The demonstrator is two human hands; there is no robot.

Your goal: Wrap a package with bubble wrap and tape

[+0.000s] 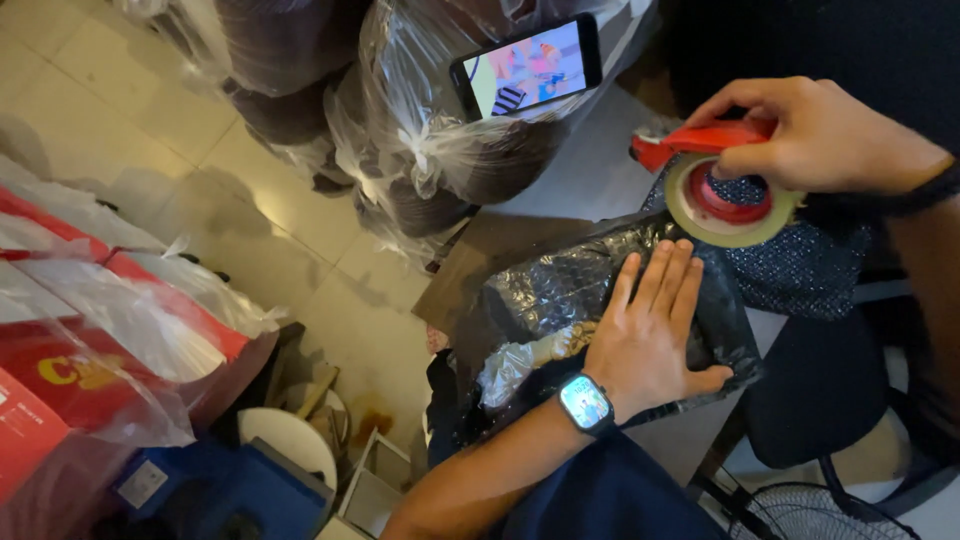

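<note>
The left hand [655, 335] lies flat and open, palm down, on a black bubble-wrap parcel [575, 300], fingers together and pointing up and slightly right toward the tape; it presses rather than grasps. A smartwatch [586, 403] with a lit face sits on that wrist. The parcel rests on the person's lap, its long axis running from lower left to upper right, with a crumpled bit of clear plastic [508, 368] showing at its lower left end. The right hand [815, 135] is closed around a red tape dispenser [700, 140], held just above the parcel's upper right corner; the dispenser's long axis lies roughly level, its nose pointing left, and the roll of tape [725, 205] hangs below it. Beyond, a phone [527, 65] with a lit screen leans on clear plastic bags [430, 140] holding dark goods. Red boxes [90, 340] wrapped in plastic stand on the floor at left.
</note>
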